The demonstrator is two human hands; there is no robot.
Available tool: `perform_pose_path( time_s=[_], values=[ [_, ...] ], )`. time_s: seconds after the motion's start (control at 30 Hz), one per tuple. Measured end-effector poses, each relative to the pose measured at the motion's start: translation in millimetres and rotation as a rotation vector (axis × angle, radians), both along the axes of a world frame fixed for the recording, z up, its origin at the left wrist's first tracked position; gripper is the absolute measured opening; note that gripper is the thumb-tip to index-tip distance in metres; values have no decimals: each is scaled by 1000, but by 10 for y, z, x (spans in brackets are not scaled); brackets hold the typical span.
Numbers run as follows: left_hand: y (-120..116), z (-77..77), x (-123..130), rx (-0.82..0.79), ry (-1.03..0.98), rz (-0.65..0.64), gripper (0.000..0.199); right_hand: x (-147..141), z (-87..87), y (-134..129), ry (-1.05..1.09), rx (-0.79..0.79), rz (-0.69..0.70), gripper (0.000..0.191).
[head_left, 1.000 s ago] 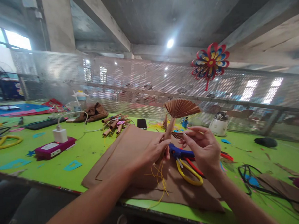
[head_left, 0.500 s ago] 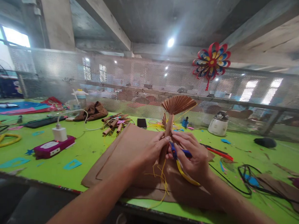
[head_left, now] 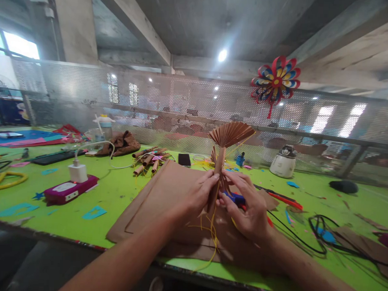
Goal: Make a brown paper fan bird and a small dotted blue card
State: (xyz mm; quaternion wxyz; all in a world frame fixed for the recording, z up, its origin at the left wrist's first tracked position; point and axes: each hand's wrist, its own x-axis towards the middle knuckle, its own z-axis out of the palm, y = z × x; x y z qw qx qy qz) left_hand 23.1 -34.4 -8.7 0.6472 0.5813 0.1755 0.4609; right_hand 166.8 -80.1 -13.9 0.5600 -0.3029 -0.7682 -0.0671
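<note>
A brown pleated paper fan (head_left: 232,135) stands upright in front of me, spread at the top above a narrow brown stem, with more pleats lower down. My left hand (head_left: 201,192) is closed around the stem. The fingertips of my right hand (head_left: 247,205) pinch the lower pleats at the stem's right side. A blue tool (head_left: 236,199) with red parts lies behind and under my right hand, mostly hidden; I cannot make out its kind. Loose yellow string (head_left: 213,232) dangles below the stem over large brown paper sheets (head_left: 175,192).
Small brown paper rolls (head_left: 150,160) and a black phone (head_left: 184,159) lie behind the sheets. At left is a purple power strip (head_left: 71,189) with a white charger. Red-handled pliers (head_left: 284,199), black cable (head_left: 318,236) and a white pot-shaped object (head_left: 283,161) are at right.
My right hand has let go of the blue tool, which now sits lower behind the fingers. Its fingers have opened wider and moved onto the pleats. My left hand keeps its hold.
</note>
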Motion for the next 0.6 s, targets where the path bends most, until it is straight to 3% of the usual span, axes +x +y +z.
perform_pose_path(
  time_s=[0.3, 0.6],
  values=[
    [-53, 45, -5, 91, 57, 53, 30, -13, -6, -18, 71, -98, 14, 47],
    [-47, 39, -17, 108, 55, 32, 30, 4, -29, -17, 175, -185, 147, 43]
  ],
)
